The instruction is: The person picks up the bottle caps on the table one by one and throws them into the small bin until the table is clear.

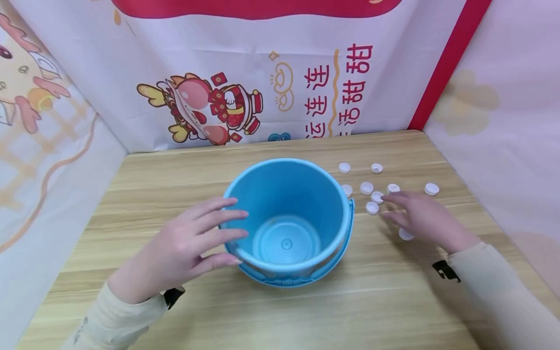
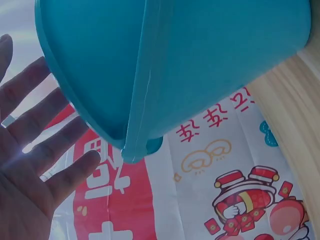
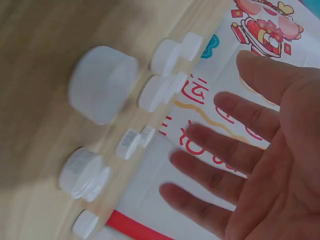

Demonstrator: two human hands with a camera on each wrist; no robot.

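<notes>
A light blue bucket [image 1: 284, 189] stands upright on the table, its handle [image 1: 351, 221] lowered along the near right rim. At the bucket's left rim is my left hand [image 1: 181, 245], fingers spread and nearly straight, the tips over or beside the edge. The left wrist view shows that palm and the bucket's outer wall [image 2: 225, 55], with nothing gripped. My right hand [image 1: 426, 218] hovers over several white round caps [image 1: 366, 188] right of the bucket. In the right wrist view its fingers are extended, apart from the caps [image 3: 102, 85], and it holds nothing.
One cap [image 1: 431, 189] lies farther right, and another [image 1: 406, 234] lies partly under the right hand. A printed cloth [image 1: 262, 53] hangs behind the wooden table [image 1: 284, 316], with more cloth at both sides.
</notes>
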